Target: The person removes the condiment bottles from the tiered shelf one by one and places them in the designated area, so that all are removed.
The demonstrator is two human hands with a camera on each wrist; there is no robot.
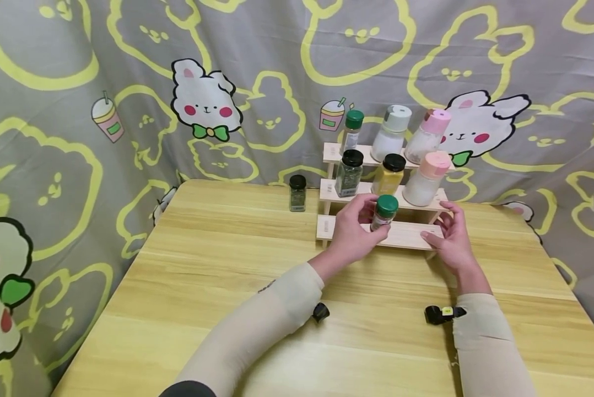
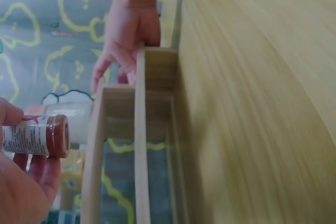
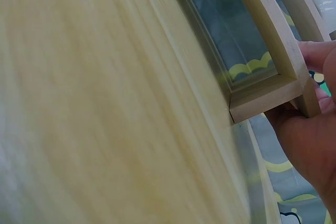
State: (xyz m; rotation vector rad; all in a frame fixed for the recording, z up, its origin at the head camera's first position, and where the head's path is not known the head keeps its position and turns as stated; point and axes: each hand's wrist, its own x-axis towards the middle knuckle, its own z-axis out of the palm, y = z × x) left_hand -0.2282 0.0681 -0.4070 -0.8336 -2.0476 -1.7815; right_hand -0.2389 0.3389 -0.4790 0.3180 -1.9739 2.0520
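My left hand [image 1: 352,232] pinches a spice jar [image 1: 386,208] with a green cap between thumb and fingers, close over the bottom step of a three-tier wooden rack [image 1: 411,236]. In the left wrist view the jar [image 2: 32,137] shows a white printed label and a reddish-brown lower end. The right hand [image 1: 453,242] grips the rack's right end, its thumb at the bottom step and its fingers by the middle one. From the right wrist, the same hand [image 3: 310,135] wraps the wooden end frame [image 3: 268,95].
On the middle tier stand a green-herb jar [image 1: 349,173], a yellow spice jar [image 1: 388,175] and a pink-capped shaker [image 1: 425,181]. The top tier holds another green-capped jar [image 1: 352,131] and two shakers [image 1: 390,135]. A black-capped jar [image 1: 297,194] stands left of the rack, before a patterned curtain [image 1: 257,49].
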